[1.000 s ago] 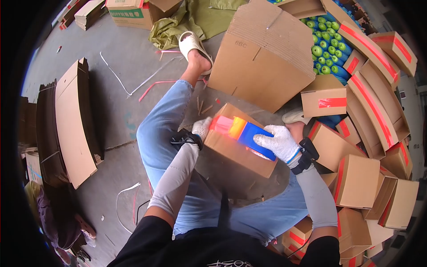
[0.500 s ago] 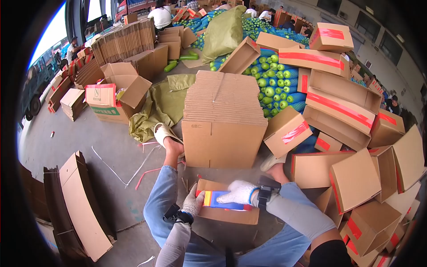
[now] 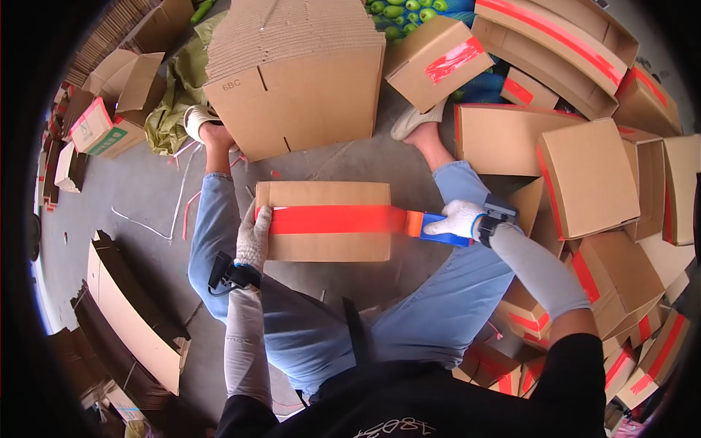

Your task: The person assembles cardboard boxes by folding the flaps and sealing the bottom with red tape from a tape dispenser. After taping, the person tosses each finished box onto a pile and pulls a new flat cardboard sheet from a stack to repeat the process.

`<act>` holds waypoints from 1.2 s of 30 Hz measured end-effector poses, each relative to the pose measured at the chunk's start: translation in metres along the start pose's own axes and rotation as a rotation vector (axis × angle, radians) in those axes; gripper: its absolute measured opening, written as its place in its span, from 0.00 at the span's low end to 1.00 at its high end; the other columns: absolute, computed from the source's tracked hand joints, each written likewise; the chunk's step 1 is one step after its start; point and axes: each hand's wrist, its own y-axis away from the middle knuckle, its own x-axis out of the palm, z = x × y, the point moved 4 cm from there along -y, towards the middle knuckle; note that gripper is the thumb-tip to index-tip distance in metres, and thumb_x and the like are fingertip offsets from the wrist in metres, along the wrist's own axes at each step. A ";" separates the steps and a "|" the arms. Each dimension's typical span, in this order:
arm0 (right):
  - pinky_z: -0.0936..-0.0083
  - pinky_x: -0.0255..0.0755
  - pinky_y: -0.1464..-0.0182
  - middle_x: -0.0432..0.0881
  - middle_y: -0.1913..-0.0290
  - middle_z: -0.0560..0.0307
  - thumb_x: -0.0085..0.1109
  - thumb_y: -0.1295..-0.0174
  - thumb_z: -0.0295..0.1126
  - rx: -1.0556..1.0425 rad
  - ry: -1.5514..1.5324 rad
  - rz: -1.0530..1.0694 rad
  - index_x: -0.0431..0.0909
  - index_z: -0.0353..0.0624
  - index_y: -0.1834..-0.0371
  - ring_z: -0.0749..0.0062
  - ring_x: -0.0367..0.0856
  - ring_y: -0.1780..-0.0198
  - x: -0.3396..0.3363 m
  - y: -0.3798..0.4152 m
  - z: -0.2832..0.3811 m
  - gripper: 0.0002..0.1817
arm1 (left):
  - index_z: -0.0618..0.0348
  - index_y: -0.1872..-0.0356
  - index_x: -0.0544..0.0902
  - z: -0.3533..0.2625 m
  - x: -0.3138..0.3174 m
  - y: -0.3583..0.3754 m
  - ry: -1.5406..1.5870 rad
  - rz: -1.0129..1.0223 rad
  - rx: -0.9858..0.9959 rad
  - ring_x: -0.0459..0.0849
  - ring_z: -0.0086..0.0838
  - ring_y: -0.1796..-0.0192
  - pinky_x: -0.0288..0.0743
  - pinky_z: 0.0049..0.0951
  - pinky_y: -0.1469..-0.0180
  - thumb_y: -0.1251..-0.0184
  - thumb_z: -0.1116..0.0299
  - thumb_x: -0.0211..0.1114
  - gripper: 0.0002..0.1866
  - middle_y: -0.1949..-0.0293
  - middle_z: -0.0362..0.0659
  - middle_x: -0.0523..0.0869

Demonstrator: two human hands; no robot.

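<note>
A cardboard box (image 3: 328, 250) is held between my legs with a flap side up. Along its top seam runs a strip of red tape (image 3: 336, 220), stretching past the right edge to a blue and orange tape dispenser (image 3: 415, 223). My gloved right hand (image 3: 460, 219) is closed around the dispenser, just right of the box. At the left end, my gloved left hand (image 3: 253, 235) grips the box, thumb on top near the tape's start; its other fingers are partly hidden.
A tall stack of flat cardboard (image 3: 299, 95) stands ahead between my feet. Taped and open boxes (image 3: 588, 179) pile up on the right. Green produce (image 3: 398, 11) in blue netting lies behind. Flattened cardboard (image 3: 135, 314) leans at left, near loose white strapping (image 3: 171, 212).
The dispenser has moved from over the box to its right, leaving red tape along the top. My left hand now holds the box's left end. The view has tilted down.
</note>
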 end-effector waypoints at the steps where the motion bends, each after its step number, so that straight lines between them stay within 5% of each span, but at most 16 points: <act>1: 0.65 0.76 0.46 0.86 0.50 0.40 0.70 0.54 0.67 0.007 -0.028 0.097 0.80 0.28 0.45 0.53 0.84 0.48 0.015 -0.018 0.000 0.49 | 0.63 0.29 0.69 -0.001 0.000 -0.002 -0.019 -0.006 -0.013 0.78 0.23 0.43 0.71 0.26 0.39 0.22 0.56 0.57 0.28 0.42 0.43 0.82; 13: 0.58 0.76 0.48 0.86 0.55 0.36 0.61 0.47 0.68 -0.184 -0.010 0.141 0.87 0.37 0.56 0.46 0.85 0.51 0.053 -0.087 0.053 0.40 | 0.65 0.39 0.76 0.036 -0.017 -0.012 0.078 -0.071 -0.112 0.81 0.20 0.55 0.77 0.24 0.52 0.25 0.57 0.62 0.23 0.53 0.40 0.84; 19: 0.55 0.79 0.52 0.88 0.59 0.39 0.61 0.42 0.63 -0.064 0.179 0.003 0.88 0.38 0.59 0.47 0.87 0.56 0.091 -0.136 0.080 0.34 | 0.65 0.42 0.78 0.024 -0.011 -0.012 -0.017 -0.032 -0.029 0.81 0.21 0.57 0.77 0.25 0.53 0.26 0.55 0.62 0.23 0.56 0.40 0.85; 22: 0.53 0.80 0.55 0.88 0.60 0.41 0.61 0.40 0.61 0.036 0.201 -0.108 0.88 0.39 0.60 0.47 0.88 0.59 0.117 -0.139 0.042 0.31 | 0.64 0.42 0.78 0.034 -0.010 -0.008 0.076 -0.069 -0.065 0.81 0.21 0.57 0.77 0.25 0.52 0.26 0.56 0.62 0.23 0.56 0.39 0.85; 23: 0.56 0.79 0.56 0.87 0.62 0.38 0.58 0.41 0.66 -0.124 -0.035 -0.272 0.88 0.37 0.62 0.45 0.88 0.59 0.136 -0.157 0.009 0.36 | 0.64 0.41 0.78 0.034 -0.009 -0.007 0.092 -0.065 -0.072 0.81 0.21 0.57 0.77 0.25 0.52 0.26 0.56 0.62 0.22 0.56 0.39 0.85; 25: 0.52 0.76 0.55 0.85 0.65 0.33 0.56 0.40 0.66 0.182 -0.501 -0.372 0.86 0.34 0.66 0.39 0.85 0.58 0.064 -0.046 0.000 0.38 | 0.64 0.41 0.78 0.028 -0.009 -0.008 0.086 -0.038 -0.062 0.82 0.22 0.57 0.77 0.25 0.52 0.27 0.57 0.63 0.22 0.55 0.40 0.85; 27: 0.53 0.75 0.52 0.84 0.63 0.32 0.56 0.40 0.66 0.165 -0.753 -0.532 0.84 0.33 0.61 0.37 0.84 0.56 0.046 0.001 0.012 0.38 | 0.62 0.41 0.77 0.022 -0.002 -0.005 0.061 0.004 -0.024 0.82 0.22 0.56 0.78 0.26 0.51 0.27 0.57 0.65 0.23 0.55 0.40 0.85; 30: 0.54 0.73 0.48 0.83 0.56 0.31 0.57 0.38 0.64 0.149 -0.741 -0.561 0.78 0.33 0.51 0.37 0.82 0.50 0.079 0.009 0.048 0.38 | 0.63 0.38 0.76 -0.002 0.008 0.017 0.029 0.139 0.031 0.83 0.24 0.54 0.78 0.26 0.49 0.29 0.66 0.66 0.22 0.52 0.41 0.85; 32: 0.56 0.73 0.48 0.84 0.56 0.33 0.59 0.37 0.59 0.091 -1.057 -0.607 0.79 0.33 0.51 0.38 0.82 0.50 0.079 0.041 0.068 0.33 | 0.63 0.37 0.74 -0.014 0.000 0.029 0.015 0.193 0.091 0.83 0.24 0.53 0.78 0.26 0.48 0.33 0.71 0.68 0.24 0.51 0.41 0.85; 36: 0.64 0.75 0.47 0.85 0.55 0.44 0.66 0.37 0.41 -0.083 -1.118 -0.857 0.78 0.35 0.49 0.55 0.85 0.51 0.053 0.135 0.082 0.22 | 0.64 0.28 0.62 -0.077 -0.004 0.077 0.141 0.319 0.270 0.76 0.31 0.35 0.70 0.33 0.33 0.42 0.72 0.76 0.42 0.36 0.45 0.76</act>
